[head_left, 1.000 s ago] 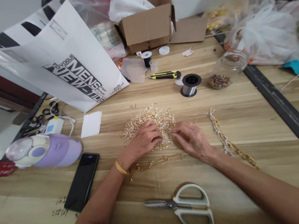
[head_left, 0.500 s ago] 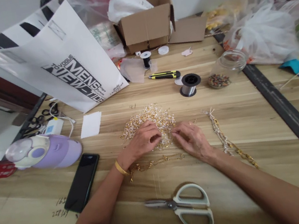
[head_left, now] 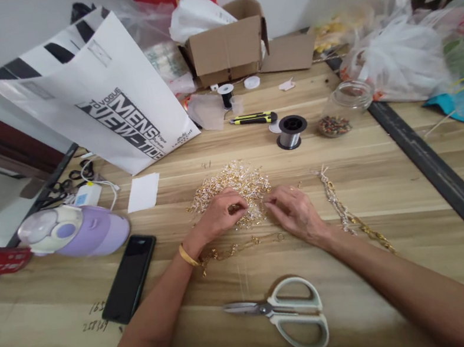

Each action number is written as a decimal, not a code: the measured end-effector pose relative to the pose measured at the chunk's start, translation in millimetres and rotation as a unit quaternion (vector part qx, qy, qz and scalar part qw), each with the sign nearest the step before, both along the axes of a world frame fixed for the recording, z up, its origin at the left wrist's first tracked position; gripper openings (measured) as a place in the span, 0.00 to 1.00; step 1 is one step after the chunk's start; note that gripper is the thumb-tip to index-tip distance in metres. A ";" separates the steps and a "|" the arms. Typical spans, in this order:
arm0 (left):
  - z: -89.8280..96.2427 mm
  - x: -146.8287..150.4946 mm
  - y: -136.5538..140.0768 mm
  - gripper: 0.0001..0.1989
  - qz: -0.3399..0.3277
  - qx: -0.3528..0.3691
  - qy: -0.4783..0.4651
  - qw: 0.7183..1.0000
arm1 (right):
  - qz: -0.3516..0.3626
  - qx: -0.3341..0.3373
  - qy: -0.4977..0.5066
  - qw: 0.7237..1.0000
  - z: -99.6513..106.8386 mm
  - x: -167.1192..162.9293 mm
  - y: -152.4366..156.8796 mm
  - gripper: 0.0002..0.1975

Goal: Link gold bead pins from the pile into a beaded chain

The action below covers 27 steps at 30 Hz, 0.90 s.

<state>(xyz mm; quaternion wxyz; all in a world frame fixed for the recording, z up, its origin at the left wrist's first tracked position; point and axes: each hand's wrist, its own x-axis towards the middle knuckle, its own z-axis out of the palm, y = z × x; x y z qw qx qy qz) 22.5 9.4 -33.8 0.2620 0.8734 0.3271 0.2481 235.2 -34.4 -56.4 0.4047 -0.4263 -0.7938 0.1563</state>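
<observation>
A pile of small gold and clear beads (head_left: 239, 178) lies on the wooden table. My left hand (head_left: 223, 214) rests over the pile's near left part, thumb and fingertips pinched together. At the pile's right edge, my right hand (head_left: 292, 208) is also pinched. Whatever sits between either set of fingertips is too small to name. Just below the hands stretches a thin gold chain (head_left: 236, 248). A second gold and silver chain (head_left: 346, 210) lies to the right of my right hand. White-handled scissors (head_left: 279, 314) lie nearer me.
Behind the beads are a wire spool (head_left: 290, 132), a utility knife (head_left: 253, 119) and a glass jar (head_left: 338, 113) of beads. On the left are a phone (head_left: 130, 278), a purple bottle (head_left: 93, 229) and a white paper bag (head_left: 111, 99). A cardboard box (head_left: 228, 48) stands at the back.
The camera view has shifted slightly. Both hands stay at the bead pile with fingers pinched, with barely any movement.
</observation>
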 end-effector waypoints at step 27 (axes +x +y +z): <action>4.5 -0.2 -4.1 0.02 0.043 -0.117 -0.088 0.988 | -0.001 0.022 -0.008 1.000 -1.4 -1.4 -1.3 0.04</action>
